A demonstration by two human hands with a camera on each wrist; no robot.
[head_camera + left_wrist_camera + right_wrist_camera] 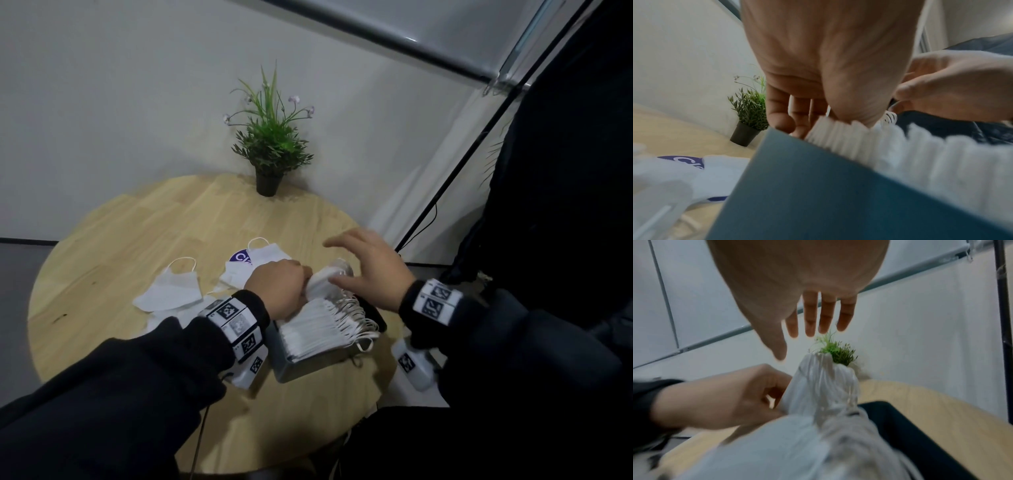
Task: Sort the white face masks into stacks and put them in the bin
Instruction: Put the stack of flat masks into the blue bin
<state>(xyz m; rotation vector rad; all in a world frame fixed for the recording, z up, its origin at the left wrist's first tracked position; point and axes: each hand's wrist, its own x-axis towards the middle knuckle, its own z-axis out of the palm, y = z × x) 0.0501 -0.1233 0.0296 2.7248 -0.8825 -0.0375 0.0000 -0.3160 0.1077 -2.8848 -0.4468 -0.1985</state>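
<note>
A dark bin (301, 370) (818, 194) stands at the near right of the round wooden table (137, 233), packed with a row of white face masks (318, 325) (900, 149) standing on edge. My left hand (277, 284) (725, 402) grips a stack of masks (325, 277) (822, 389) at the bin's far end. Above that stack hovers my right hand (366, 260) (807, 313), fingers spread and straight, holding nothing. Loose masks (174, 287) lie on the table to the left, more (263, 260) just behind my left hand.
A potted green plant (270, 150) stands at the table's far edge against the white wall. A purple-and-white label (241, 258) lies under the loose masks. A black stand pole (479, 144) and dark fabric rise at the right.
</note>
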